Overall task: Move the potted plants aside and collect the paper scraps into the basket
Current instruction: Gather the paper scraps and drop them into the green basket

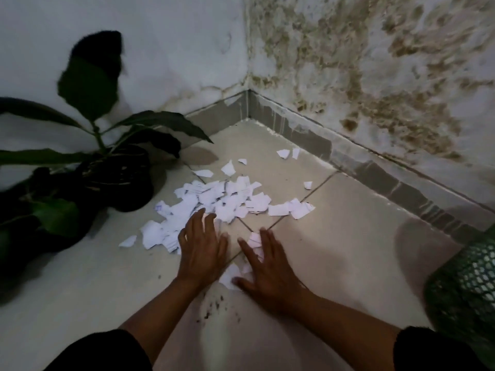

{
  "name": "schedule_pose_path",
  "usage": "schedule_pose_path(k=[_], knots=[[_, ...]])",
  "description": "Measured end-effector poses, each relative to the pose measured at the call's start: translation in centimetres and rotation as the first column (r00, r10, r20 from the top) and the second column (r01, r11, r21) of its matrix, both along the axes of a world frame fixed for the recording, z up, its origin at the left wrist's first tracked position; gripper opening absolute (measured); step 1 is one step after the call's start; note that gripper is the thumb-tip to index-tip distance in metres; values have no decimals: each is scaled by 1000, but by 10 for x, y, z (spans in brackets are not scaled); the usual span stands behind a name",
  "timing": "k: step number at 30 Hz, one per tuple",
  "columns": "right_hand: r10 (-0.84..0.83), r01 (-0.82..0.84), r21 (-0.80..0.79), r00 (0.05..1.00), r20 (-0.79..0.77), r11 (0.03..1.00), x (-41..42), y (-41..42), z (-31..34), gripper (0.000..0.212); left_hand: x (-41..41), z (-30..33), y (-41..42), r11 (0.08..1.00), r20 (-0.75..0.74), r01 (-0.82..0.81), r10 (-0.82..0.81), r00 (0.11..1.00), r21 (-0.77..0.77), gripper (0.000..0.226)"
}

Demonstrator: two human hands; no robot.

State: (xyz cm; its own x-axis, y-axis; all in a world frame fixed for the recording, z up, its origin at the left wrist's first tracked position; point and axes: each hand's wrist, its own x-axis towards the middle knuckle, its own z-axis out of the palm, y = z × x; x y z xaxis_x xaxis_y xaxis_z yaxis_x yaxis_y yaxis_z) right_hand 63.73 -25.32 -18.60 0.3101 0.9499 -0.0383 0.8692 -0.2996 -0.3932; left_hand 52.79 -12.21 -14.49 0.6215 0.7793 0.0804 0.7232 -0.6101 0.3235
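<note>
Both hands lie flat on the pale floor tiles [348, 236] with fingers straight and spread, holding nothing. Left hand [201, 253] has its fingertips on the near edge of the pile of torn white paper scraps [227, 199]. Right hand [267, 269] rests on a few scraps that lie apart from the pile, close to the person. Little dark crumbs of soil [214, 307] sit on the tile between the two arms. I think the hands are about to push the scraps together. If they sweep too fast, light bits could slide away or the soil could get mixed in. Some small scraps lie farther off near the corner of the stained white walls [375, 62] and could be missed. To the left, just beside the pile, stand the potted plants in black pots with big dark green leaves [117, 178]. One long leaf hangs over the floor near the scraps and could get in the way of a reach there. At the far right edge is the dark green mesh basket [466, 285], well apart from the pile, so scraps could drop while being carried over.
</note>
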Motion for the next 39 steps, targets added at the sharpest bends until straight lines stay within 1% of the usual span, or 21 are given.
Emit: schedule_pose_path(k=[2, 3, 4, 5, 6, 8, 9, 10, 12, 14, 16, 18, 20, 22, 26, 30, 32, 34, 36, 38, 39], knots=[[76, -75, 32, 997, -13, 997, -14, 25, 2, 72, -26, -3, 18, 994, 14, -107, 107, 994, -26, 66], [100, -102, 79, 995, 29, 992, -18, 36, 2, 71, -37, -4, 25, 985, 29, -167, 168, 985, -31, 68], [67, -77, 130, 995, 78, 989, -16, 46, 1, 72, -45, -5, 31, 972, 42, -230, 232, 972, -36, 70], [-29, 12, 162, 994, 101, 987, -11, 55, 3, 76, -50, -7, 36, 952, 49, -300, 303, 952, -58, 71], [-172, 155, 159, 980, 96, 975, -2, 60, 6, 83, -51, -9, 38, 918, 48, -382, 389, 920, -110, 70], [-451, 449, 48, 890, 58, 892, 19, 65, 9, 90, -45, -15, 41, 814, 54, -535, 559, 827, -227, 71], [-551, 552, -9, 833, 41, 834, 30, 66, 8, 90, -39, -17, 43, 779, 79, -569, 605, 792, -263, 72], [-594, 595, -47, 804, 30, 802, 39, 68, 6, 89, -32, -18, 46, 773, 119, -567, 615, 780, -284, 72], [-526, 526, -16, 850, 32, 850, 45, 74, 6, 84, -17, -23, 52, 831, 218, -476, 541, 812, -289, 73], [-394, 390, 124, 919, 10, 912, 39, 83, 6, 77, -4, -26, 55, 881, 287, -378, 454, 843, -284, 75], [-383, 358, 302, 923, 27, 884, 36, 91, 7, 65, 1, -28, 55, 892, 320, -390, 447, 835, -229, 74], [-454, 400, 399, 890, 46, 825, 46, 101, 9, 56, 0, -34, 55, 891, 315, -443, 450, 835, -99, 71], [-517, 476, 386, 856, 2, 790, 69, 113, 9, 57, 4, -37, 58, 915, 273, -403, 380, 884, 32, 71], [-574, 544, 324, 819, -3, 774, 96, 126, 8, 59, 15, -36, 63, 944, 243, -317, 286, 927, 96, 69], [-589, 578, 149, 807, 41, 802, 149, 151, 11, 67, 31, -42, 67, 983, 164, -129, 107, 981, 133, 66], [-563, 566, -92, 824, 57, 819, 193, 167, 15, 75, 30, -44, 71, 988, 131, -122, 109, 985, 98, 71], [-552, 550, -157, 833, 37, 820, 206, 171, 14, 75, 32, -42, 71, 990, 119, -117, 107, 987, 84, 72], [-548, 548, -169, 835, 52, 819, 211, 173, 13, 75, 32, -42, 70, 991, 108, -114, 105, 989, 74, 73], [-501, 514, -118, 856, 128, 849, 206, 175, 7, 74, 32, -42, 70, 990, 97, -121, 113, 989, 78, 75], [-398, 405, 4, 894, 205, 914, 184, 169, 4, 71, 32, -42, 71, 989, 95, -123, 116, 989, 81, 76], [-348, 328, 123, 907, 237, 937, 171, 163, 0, 64, 32, -43, 71, 989, 97, -122, 114, 989, 79, 76]])
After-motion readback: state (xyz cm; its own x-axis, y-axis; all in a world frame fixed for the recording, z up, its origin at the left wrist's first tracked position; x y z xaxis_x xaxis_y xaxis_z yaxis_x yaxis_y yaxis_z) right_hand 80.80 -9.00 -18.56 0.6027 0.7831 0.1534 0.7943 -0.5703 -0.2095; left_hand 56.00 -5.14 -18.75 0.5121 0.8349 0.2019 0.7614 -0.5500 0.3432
